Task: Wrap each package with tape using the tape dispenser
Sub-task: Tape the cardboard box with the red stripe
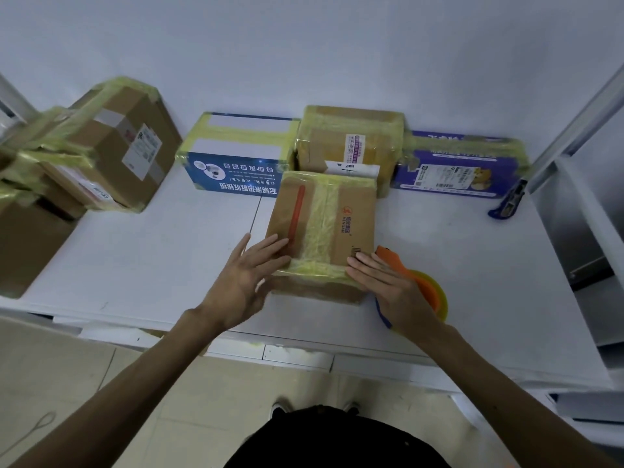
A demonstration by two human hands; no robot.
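Surface (162, 265): white, pushed up against a plain white wall (304, 45), with beige floor tiles (101, 383) below the near edge.
Carton (351, 228): brown, front and centre on the surface, with yellowish tape running down the middle of its top and across its near edge. A red-orange strip lies left of the tape.
Carton print: a small red-orange logo with "HENAN" in Latin letters right of the tape, and a barcode by the near right corner.
Left hand (243, 278): fingers straight and spread, lying flat on the carton's near left corner and holding nothing.
Right hand (388, 282): fingers straight, tips resting on the carton's near right corner.
Tape dispenser (429, 292): orange, with a yellow roll, on the surface just right of the carton and partly under the right hand. Whether the palm touches it cannot be told.
Blue-and-white box (236, 157): behind the carton to the left, edged in yellow tape, with white Chinese characters that read upside down from here.
Brown box (337, 143): right behind the carton, taped, with a white-and-purple label too small to read.
Purple box (459, 163): back right, taped, with a white shipping label and a cartoon animal.
Large carton (125, 146): back left, taped, with white labels whose print is unreadable.
Blue tool (506, 201): on the surface near the purple box's right end.
Metal frame (574, 130): at the right edge.
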